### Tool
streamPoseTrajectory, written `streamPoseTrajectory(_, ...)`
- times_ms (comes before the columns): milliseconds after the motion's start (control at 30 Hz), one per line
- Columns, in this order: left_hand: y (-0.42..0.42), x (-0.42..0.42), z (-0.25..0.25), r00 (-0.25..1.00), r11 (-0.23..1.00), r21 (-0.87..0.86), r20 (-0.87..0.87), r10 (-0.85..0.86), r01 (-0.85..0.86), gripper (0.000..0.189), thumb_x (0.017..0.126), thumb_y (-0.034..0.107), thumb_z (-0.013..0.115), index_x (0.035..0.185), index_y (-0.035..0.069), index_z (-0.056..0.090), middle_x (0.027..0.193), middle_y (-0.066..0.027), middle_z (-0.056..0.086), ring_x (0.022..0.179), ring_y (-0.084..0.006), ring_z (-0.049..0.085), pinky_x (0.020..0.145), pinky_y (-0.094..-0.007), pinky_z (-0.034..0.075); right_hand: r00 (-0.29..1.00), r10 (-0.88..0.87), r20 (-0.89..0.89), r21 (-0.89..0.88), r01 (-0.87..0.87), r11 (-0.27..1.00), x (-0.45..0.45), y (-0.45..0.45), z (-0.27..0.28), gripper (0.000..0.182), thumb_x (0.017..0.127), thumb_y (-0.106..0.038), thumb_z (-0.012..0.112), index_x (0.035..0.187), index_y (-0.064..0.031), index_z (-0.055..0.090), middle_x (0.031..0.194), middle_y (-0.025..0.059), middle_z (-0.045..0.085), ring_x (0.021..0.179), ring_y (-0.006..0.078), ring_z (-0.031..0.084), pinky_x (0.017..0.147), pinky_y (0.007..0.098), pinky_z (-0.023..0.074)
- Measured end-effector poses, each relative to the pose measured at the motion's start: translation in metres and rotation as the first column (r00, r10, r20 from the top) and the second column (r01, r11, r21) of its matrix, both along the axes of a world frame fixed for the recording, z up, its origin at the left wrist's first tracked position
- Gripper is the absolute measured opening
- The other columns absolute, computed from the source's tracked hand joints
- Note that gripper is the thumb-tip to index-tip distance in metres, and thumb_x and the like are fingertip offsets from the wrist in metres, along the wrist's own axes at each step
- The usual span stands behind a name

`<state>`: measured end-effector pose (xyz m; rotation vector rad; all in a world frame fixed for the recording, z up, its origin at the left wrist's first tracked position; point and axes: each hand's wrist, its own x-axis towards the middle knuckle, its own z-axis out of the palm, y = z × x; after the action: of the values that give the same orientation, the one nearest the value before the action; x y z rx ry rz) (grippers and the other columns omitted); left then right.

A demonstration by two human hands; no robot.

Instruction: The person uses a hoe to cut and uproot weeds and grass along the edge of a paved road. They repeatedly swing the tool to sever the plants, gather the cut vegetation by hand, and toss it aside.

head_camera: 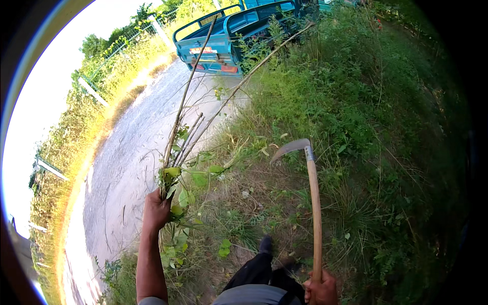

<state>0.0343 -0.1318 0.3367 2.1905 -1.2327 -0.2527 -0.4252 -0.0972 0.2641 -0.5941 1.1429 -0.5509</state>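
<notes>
My left hand (157, 209) is closed around a bundle of cut stalks and leafy vines (172, 167), raised over the edge of the road. Two long sticks (244, 81) reach from the bundle up towards the cargo vehicle, beside a few shorter stalk ends. At the lower right, my right hand (321, 286) grips a sickle by the bottom of its long wooden handle (315, 213). The sickle's curved metal blade (291, 146) points left, above grass and weeds. Leaves partly hide the fingers of my left hand.
A blue cargo tricycle bed (209, 53) stands at the top, by the verge. A pale road (126, 160) curves along the left, with a fence of white posts (93, 91) beyond. Dense weeds (343, 95) cover the right. My shoe (266, 244) rests on the grassy ground.
</notes>
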Motion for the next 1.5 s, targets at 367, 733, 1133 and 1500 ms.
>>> streamPoseTrajectory(367,0.028,0.059,-0.021,0.992,0.993,-0.030,0.055,0.116,-0.115,0.010,0.086,0.008,0.058,0.083,-0.001,0.057,0.063,-0.0173,0.054,0.057,-0.0147,0.044,0.056,-0.0349,0.042,0.738,0.655,-0.166,0.005,-0.663,0.749,0.019,-0.018,0.035,0.030,0.080,-0.018,0.066,0.105,-0.0056,0.056,0.063,0.0001,0.053,0.051,0.0080,0.048,0.044,0.0268,0.0388)
streamPoseTrajectory(733,0.002,0.024,-0.005,0.999,0.988,-0.145,-0.001,0.051,-0.051,0.029,0.091,0.016,0.062,0.071,0.000,0.048,0.059,0.0041,0.040,0.060,-0.0078,0.031,0.051,-0.0296,0.030,0.906,0.104,-0.410,-0.010,-0.118,0.993,-0.118,0.043,0.059,0.026,0.077,-0.016,0.068,0.098,-0.0057,0.056,0.063,-0.0006,0.053,0.049,0.0080,0.050,0.044,0.0237,0.0404)
streamPoseTrajectory(1133,-0.081,-0.087,-0.048,0.909,0.914,-0.086,-0.105,-0.404,0.396,0.031,0.086,0.017,0.067,0.068,0.002,0.047,0.056,0.0010,0.038,0.054,-0.0076,0.033,0.047,-0.0314,0.032,0.661,-0.677,-0.323,-0.181,0.659,0.730,-0.112,0.065,0.044,0.012,0.083,-0.014,0.063,0.087,-0.0088,0.053,0.058,0.0011,0.050,0.046,0.0127,0.051,0.039,0.0276,0.0425)
streamPoseTrajectory(1500,-0.170,-0.148,-0.148,0.636,0.649,0.266,0.146,-0.758,0.713,0.017,0.076,0.019,0.065,0.077,0.006,0.054,0.073,-0.0198,0.060,0.072,-0.0419,0.059,0.062,-0.0487,0.047,0.524,-0.773,-0.357,0.031,0.834,0.551,-0.058,0.160,-0.064,0.017,0.081,-0.022,0.064,0.074,-0.0085,0.055,0.056,0.0025,0.051,0.043,0.0168,0.048,0.038,0.0322,0.0402)
